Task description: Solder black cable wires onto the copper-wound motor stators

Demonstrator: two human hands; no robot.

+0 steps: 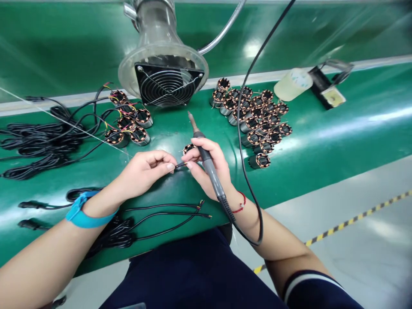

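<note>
**Two hands (149, 171) meet at a black cable end (180, 165), soldering iron (210, 169) in the right**

The left hand (150, 172) pinches the thin cable end between thumb and fingers, above the green table (322, 141). The right hand (214, 165) grips the soldering iron, whose tip points away from the person, toward the far side of the table; its thumb and fingertips also come to the cable end, though whether they pinch it is hard to tell. A single wound metal core (187, 148) sits just beyond these fingertips, partly hidden by them.

A blue strap (92, 210) circles the left wrist and a red bracelet (241, 202) the right. Ahead stands a hood (157, 30) with a black fan (169, 86) at its mouth. To its left, a small group of wound cores (127, 122) has coloured wires and black leads attached, beside coiled black cables (41, 139). To its right stands a larger cluster of cores (254, 116), with a pale cylinder (292, 83) and a black stand (325, 92) beyond. More cables (119, 231) lie near the person, their coloured wire ends pointing right.
</note>
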